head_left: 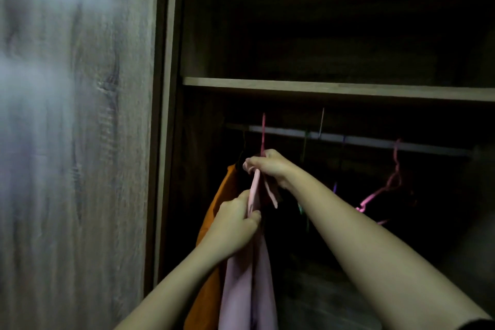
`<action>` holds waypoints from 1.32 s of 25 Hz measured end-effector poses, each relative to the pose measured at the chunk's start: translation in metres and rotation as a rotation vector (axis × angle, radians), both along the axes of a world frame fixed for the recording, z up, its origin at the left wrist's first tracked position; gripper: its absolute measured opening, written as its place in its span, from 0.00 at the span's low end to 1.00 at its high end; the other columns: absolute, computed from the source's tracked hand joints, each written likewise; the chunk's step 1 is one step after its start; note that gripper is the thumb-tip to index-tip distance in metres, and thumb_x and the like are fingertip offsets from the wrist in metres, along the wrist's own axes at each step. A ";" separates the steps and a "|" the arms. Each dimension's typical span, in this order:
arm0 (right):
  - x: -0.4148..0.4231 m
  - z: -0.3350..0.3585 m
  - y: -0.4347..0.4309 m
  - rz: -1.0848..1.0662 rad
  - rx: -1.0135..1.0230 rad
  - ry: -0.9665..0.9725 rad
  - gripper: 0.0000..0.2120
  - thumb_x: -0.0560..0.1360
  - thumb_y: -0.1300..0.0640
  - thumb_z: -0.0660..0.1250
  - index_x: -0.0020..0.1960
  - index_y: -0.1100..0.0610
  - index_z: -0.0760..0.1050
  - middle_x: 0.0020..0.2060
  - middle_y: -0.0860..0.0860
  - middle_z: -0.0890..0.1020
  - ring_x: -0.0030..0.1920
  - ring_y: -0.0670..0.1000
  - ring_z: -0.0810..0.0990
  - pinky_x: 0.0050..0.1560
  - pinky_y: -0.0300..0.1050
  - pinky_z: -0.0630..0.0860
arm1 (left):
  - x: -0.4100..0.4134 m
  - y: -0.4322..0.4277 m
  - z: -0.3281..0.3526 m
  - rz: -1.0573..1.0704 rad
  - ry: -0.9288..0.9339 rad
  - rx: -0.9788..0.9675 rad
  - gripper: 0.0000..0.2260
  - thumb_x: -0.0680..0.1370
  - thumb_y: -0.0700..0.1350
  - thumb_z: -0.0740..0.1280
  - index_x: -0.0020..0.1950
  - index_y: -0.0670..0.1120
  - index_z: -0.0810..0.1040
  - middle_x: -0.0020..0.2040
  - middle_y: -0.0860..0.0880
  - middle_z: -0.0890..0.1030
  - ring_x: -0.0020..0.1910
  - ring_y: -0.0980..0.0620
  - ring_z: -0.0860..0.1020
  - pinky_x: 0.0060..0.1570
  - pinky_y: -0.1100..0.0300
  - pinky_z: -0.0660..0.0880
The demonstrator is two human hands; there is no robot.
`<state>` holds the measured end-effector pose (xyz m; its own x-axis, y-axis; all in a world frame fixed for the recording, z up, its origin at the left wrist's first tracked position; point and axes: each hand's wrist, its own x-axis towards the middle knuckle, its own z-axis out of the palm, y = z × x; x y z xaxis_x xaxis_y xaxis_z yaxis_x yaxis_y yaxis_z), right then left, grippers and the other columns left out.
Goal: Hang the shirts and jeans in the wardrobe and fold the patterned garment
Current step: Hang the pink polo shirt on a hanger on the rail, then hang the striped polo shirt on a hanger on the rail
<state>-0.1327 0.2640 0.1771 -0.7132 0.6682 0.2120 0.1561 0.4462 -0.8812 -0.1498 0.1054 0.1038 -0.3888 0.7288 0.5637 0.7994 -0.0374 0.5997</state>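
A pale pink shirt hangs from a pink hanger hooked over the wardrobe rail. My right hand grips the shirt's collar at the top of the hanger. Lower down, my left hand pinches the shirt's front edge. An orange garment hangs just to the left of the pink shirt, partly hidden behind it and my left arm. The wardrobe interior is dark.
Several bare hangers hang on the rail to the right, among them a pink one. A wooden shelf runs above the rail. The wardrobe's wood-grain side panel fills the left.
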 end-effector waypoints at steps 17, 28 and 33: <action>-0.002 -0.016 0.034 -0.070 0.182 -0.257 0.06 0.72 0.59 0.67 0.48 0.60 0.76 0.38 0.55 0.78 0.36 0.52 0.77 0.35 0.41 0.74 | -0.010 0.036 -0.065 0.037 0.017 -0.234 0.21 0.75 0.45 0.68 0.67 0.49 0.68 0.58 0.48 0.79 0.56 0.49 0.78 0.54 0.59 0.73; 0.011 -0.048 -0.050 -0.197 0.554 0.282 0.22 0.72 0.59 0.65 0.66 0.58 0.70 0.61 0.55 0.76 0.58 0.52 0.77 0.64 0.43 0.71 | -0.025 -0.045 -0.095 0.234 -0.066 -0.097 0.24 0.74 0.55 0.68 0.68 0.46 0.72 0.60 0.49 0.80 0.57 0.57 0.78 0.55 0.70 0.70; -0.019 -0.123 -0.152 0.044 0.371 0.412 0.15 0.72 0.63 0.65 0.59 0.60 0.75 0.49 0.52 0.81 0.47 0.45 0.79 0.52 0.36 0.75 | -0.069 -0.137 -0.124 0.344 -0.044 -0.085 0.16 0.76 0.46 0.67 0.63 0.46 0.77 0.56 0.49 0.82 0.52 0.64 0.75 0.45 0.86 0.62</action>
